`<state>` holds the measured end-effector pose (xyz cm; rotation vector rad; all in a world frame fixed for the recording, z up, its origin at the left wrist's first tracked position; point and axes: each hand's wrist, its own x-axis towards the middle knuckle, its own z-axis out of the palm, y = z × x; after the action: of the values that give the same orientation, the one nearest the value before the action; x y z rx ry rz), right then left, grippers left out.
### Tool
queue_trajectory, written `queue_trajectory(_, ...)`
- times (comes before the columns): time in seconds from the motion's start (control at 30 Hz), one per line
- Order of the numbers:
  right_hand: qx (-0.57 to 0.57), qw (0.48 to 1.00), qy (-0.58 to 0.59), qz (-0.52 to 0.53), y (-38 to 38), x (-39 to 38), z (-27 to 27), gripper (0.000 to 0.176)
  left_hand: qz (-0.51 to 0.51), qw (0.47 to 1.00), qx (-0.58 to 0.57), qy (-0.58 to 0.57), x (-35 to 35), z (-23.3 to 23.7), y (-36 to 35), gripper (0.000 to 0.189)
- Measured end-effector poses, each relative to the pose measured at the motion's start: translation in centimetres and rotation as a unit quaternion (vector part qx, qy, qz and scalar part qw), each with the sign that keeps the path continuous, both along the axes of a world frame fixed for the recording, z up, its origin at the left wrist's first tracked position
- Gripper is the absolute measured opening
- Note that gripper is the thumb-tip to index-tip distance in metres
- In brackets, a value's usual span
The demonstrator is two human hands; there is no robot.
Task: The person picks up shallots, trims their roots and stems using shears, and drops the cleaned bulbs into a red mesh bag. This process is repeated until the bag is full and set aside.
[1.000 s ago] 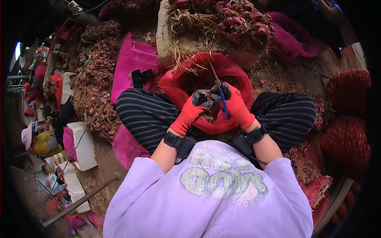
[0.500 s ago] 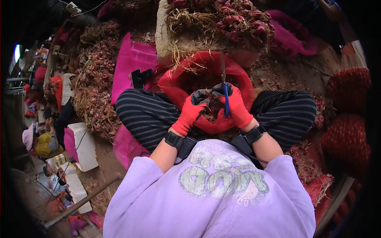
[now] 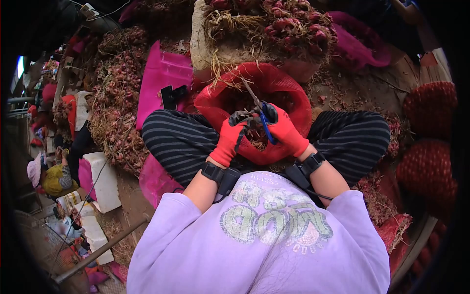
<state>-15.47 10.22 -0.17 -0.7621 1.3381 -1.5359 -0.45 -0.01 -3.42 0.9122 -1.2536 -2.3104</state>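
The person sits cross-legged on the ground in striped trousers (image 3: 181,139), both hands in red gloves held close together over the lap. The left hand (image 3: 231,138) has its dark-tipped fingers (image 3: 242,117) clenched around a small bunch of shallots (image 3: 255,139), a brown tangle of dry stalks and roots that hangs just between the two gloves; how many bulbs are in it I cannot tell. The right hand (image 3: 288,132) is closed around the blue handle of a pair of scissors (image 3: 259,111), whose blades slant up and away toward the left, right beside the left fingertips. All of this hangs directly above the open mouth of a red mesh bag (image 3: 296,100) wedged between the knees. Beyond the bag a pale sack (image 3: 200,44) is heaped with more red shallots and straw-coloured tops. A pink plastic sheet (image 3: 164,73) lies by the left knee, next to a long heap of shallots (image 3: 115,103) on the ground. Filled red net sacks (image 3: 431,117) stand well off on the right, and white foam blocks (image 3: 103,181) lie on the left near another seated person (image 3: 51,176).
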Motion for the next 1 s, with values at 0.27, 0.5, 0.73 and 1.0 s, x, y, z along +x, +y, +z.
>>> queue_trajectory(0.27,-0.038,0.971,0.235,0.029,0.7,-0.3,1.1,0.033,-0.113,0.972,-0.169,-0.119,0.5,2.3,-0.8,0.015)
queue_trajectory(0.5,-0.091,0.933,0.346,0.041,0.5,-0.5,2.4,0.032,-0.128,0.881,-0.442,-0.112,1.0,2.6,0.2,0.019)
queue_trajectory(0.73,-0.121,0.932,0.340,0.017,0.3,-0.8,1.0,0.035,-0.185,0.918,-0.348,-0.046,1.0,1.7,0.4,0.014)
queue_trajectory(1.0,-0.114,0.964,0.237,0.026,0.6,-0.7,2.1,0.034,-0.076,0.964,-0.245,0.068,0.8,3.2,0.6,0.018)
